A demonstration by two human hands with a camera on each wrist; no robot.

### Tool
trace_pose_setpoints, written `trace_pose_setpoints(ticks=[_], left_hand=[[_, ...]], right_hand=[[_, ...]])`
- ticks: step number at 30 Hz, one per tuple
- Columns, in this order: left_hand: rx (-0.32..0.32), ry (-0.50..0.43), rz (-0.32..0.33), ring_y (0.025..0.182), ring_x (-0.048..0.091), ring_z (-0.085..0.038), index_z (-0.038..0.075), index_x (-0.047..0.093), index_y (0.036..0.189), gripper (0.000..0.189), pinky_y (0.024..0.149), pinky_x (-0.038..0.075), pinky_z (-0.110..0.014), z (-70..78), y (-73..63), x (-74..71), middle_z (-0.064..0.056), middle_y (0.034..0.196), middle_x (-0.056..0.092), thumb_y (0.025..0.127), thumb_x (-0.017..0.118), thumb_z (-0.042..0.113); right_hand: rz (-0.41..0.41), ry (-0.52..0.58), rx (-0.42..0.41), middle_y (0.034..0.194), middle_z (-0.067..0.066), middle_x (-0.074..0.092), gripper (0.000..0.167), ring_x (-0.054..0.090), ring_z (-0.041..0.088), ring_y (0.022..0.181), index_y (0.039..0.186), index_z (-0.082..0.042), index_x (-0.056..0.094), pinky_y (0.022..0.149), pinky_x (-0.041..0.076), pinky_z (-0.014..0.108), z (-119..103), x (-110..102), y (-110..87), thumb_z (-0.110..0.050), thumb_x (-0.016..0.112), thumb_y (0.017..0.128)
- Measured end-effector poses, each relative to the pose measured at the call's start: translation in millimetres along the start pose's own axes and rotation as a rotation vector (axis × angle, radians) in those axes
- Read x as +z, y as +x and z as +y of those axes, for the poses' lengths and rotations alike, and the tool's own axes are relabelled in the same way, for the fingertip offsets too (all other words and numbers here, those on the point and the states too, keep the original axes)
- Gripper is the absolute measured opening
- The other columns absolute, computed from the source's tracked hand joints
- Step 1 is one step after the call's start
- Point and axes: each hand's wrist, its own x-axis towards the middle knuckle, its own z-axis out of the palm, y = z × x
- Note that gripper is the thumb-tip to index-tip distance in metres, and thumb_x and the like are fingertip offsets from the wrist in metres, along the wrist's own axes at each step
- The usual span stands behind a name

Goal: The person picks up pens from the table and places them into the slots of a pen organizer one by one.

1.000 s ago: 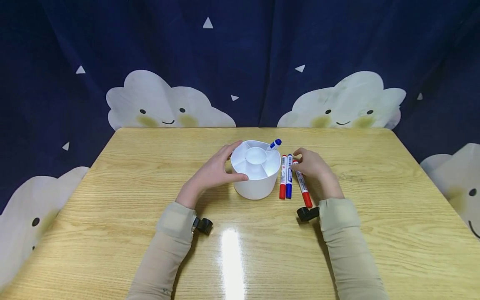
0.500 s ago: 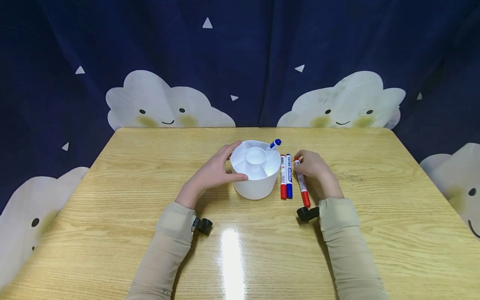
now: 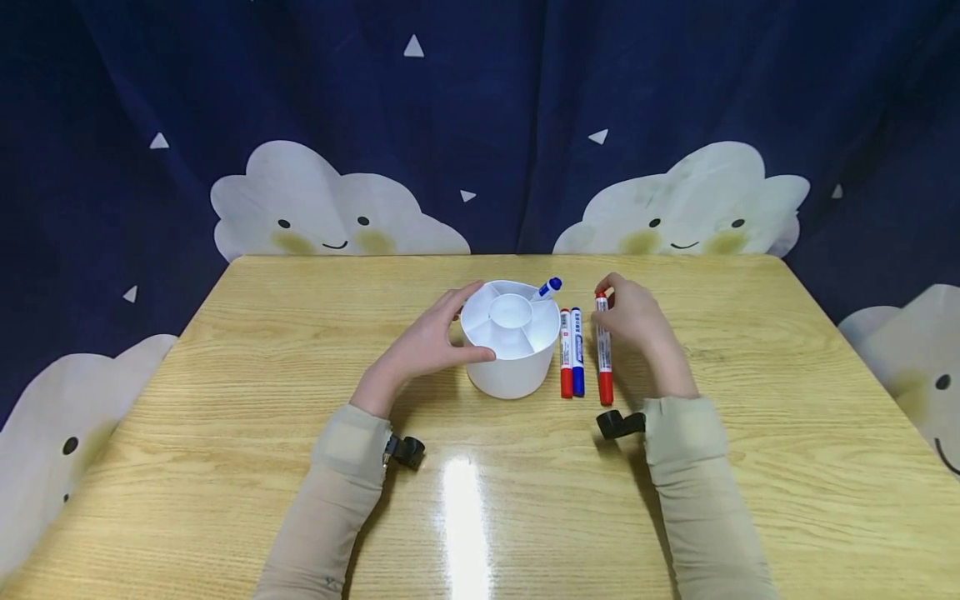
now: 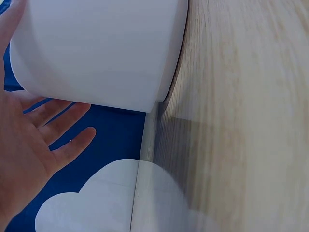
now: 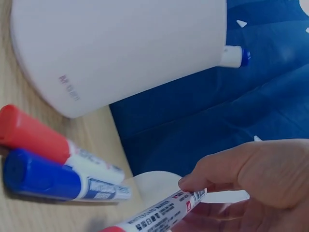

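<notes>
A white round pen holder (image 3: pixel 510 375) with a central cup and several outer compartments stands upright on the table. My left hand (image 3: pixel 423 337) holds it from the left, thumb at the near rim and fingers toward the far side; in the left wrist view, some fingers (image 4: pixel 75 145) extend past its wall. A blue-capped marker (image 3: pixel 548 289) leans in a right-hand compartment. To the right, my right hand (image 3: pixel 633 315) pinches a red whiteboard marker (image 3: pixel 604 350) near its upper end, red cap toward me. In the right wrist view, the thumb lies on the marker's printed barrel (image 5: pixel 159 212).
Between the holder and my right hand, a red-capped marker (image 3: pixel 566 354) and a blue-capped marker (image 3: pixel 577 354) lie side by side on the wooden table (image 3: pixel 262 375). A dark blue curtain (image 3: pixel 480 125) with clouds hangs behind the table's far edge.
My right hand has taken the right-most red marker and moved it slightly away from me; it now points straighter, apart from the other two. The left hand and pen holder have stayed put.
</notes>
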Motion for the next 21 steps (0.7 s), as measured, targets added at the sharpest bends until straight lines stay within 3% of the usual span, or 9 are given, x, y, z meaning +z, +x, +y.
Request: trace_pose_setpoints(ticks=[11, 21], left_hand=[[0.015, -0.009, -0.001, 0.122, 0.04, -0.016, 0.024, 0.022, 0.145, 0.098, 0.102, 0.035, -0.04, -0.6, 0.2, 0.8, 0.002, 0.138, 0.037, 0.067, 0.073, 0.054], [0.005, -0.004, -0.005, 0.125, 0.038, -0.015, 0.028, 0.02, 0.145, 0.099, 0.103, 0.033, -0.041, -1.3, 0.4, 0.6, 0.003, 0.139, 0.035, 0.066, 0.072, 0.057]], right_hand=[[0.166, 0.02, -0.086, 0.098, 0.019, 0.055, 0.034, 0.052, 0.031, 0.084, 0.113, 0.0, 0.049, 0.066, 0.045, 0.038, -19, -12, -12.3, -0.01, 0.054, 0.081], [0.3, 0.071, -0.131, 0.098, 0.017, 0.053, 0.031, 0.053, 0.03, 0.083, 0.112, -0.003, 0.051, 0.066, 0.047, 0.04, -34, -21, -23.7, -0.012, 0.055, 0.082]])
